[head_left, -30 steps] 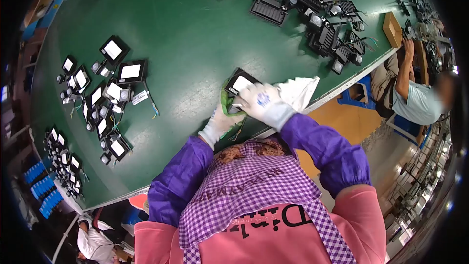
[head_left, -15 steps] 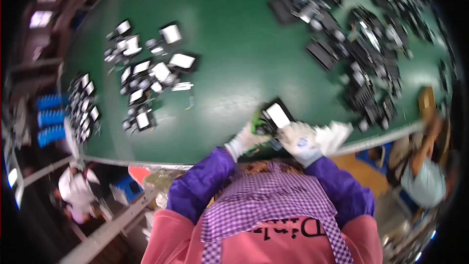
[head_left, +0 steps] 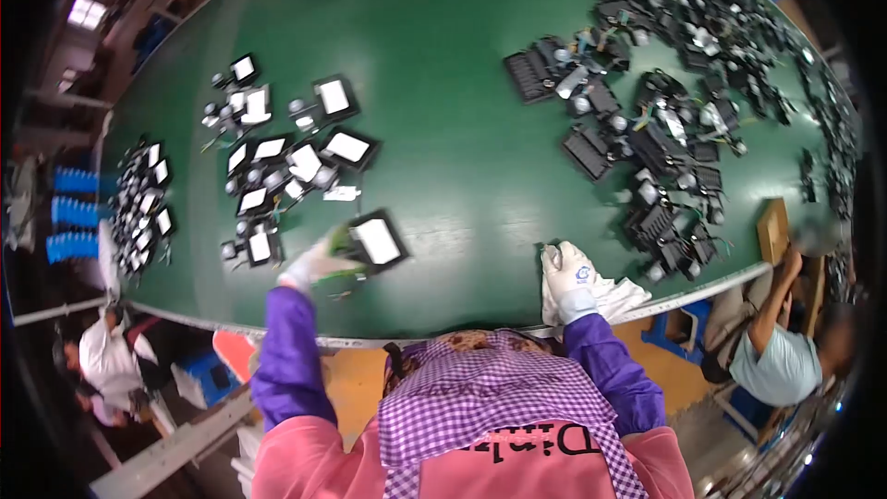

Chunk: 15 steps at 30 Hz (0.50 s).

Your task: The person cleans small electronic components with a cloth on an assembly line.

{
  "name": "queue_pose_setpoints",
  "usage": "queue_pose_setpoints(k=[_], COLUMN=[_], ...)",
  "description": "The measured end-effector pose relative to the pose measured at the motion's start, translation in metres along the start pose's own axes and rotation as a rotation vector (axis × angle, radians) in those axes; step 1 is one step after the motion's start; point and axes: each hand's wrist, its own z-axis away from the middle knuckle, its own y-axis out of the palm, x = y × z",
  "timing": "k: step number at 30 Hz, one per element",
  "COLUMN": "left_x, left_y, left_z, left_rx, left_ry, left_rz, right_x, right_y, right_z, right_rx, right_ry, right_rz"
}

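Note:
My left hand, in a white and green glove and blurred by motion, grips a black device with a white panel over the green table. Green wires hang by its fingers. Near the front edge my right hand, in a white glove, is closed on a white cloth that lies on the table. Left of centre, several black devices with white panels lie in a loose group, with a small white piece beside them.
Black parts with wires are heaped across the right side. More white-panelled devices lie at the far left edge. A cardboard box stands at the right edge, by a seated person. Another person is at lower left.
My left hand has carried the device leftward, away from my right hand. My right hand has let go of the device and now holds the cloth. The view has shifted slightly.

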Motion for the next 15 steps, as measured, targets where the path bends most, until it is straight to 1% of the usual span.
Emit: queue_pose_setpoints(k=[1,2,3,4,6,7,8,9,10,11,12,13,14,15], left_x=[0.030,0.033,-0.048,-0.032,-0.069,-0.087,-0.116,-0.139,-0.167,-0.195,-0.207,-0.224,-0.246,-0.275], left_y=[-0.020,-0.029,-0.021,-0.014,-0.011,0.002,0.020,0.043,0.059,0.076,0.098,0.116,0.129,0.132], left_z=[-0.003,0.003,0.030,0.025,0.006,-0.014,-0.025,-0.047,-0.063,-0.078,-0.104,-0.122,-0.139,-0.140], left_rx=[-0.166,-0.355,-0.409,-0.824,-0.903,-0.854,-0.732,-0.637,-0.446,-0.349,-0.315,-0.292,-0.273,-0.316], left_ry=[0.017,-0.103,-0.386,-0.112,0.303,0.525,0.576,0.636,0.698,0.780,0.829,0.850,0.743,0.648], left_rz=[-0.243,-0.685,-0.980,-1.012,-0.539,-0.385,-0.323,-0.271,-0.295,-0.395,-0.422,-0.437,-0.468,-0.565], right_x=[-0.004,-0.001,0.006,0.011,0.016,0.019,0.020,0.016,0.017,0.017,0.016,0.018,0.018,0.016], right_y=[0.001,-0.004,-0.011,-0.016,-0.012,-0.006,0.001,0.005,0.002,0.004,0.006,0.004,0.002,0.005], right_z=[0.003,0.010,0.016,0.022,0.038,0.046,0.053,0.058,0.060,0.059,0.057,0.056,0.057,0.056], right_rx=[-0.009,-0.074,-0.137,-0.199,-0.184,-0.178,-0.173,-0.189,-0.191,-0.210,-0.231,-0.224,-0.215,-0.232], right_ry=[0.023,0.002,-0.023,-0.049,-0.017,0.000,0.016,-0.041,-0.072,-0.068,-0.067,-0.061,-0.058,-0.062], right_rz=[-0.016,0.036,0.090,0.147,0.213,0.231,0.247,0.197,0.195,0.184,0.169,0.168,0.169,0.166])
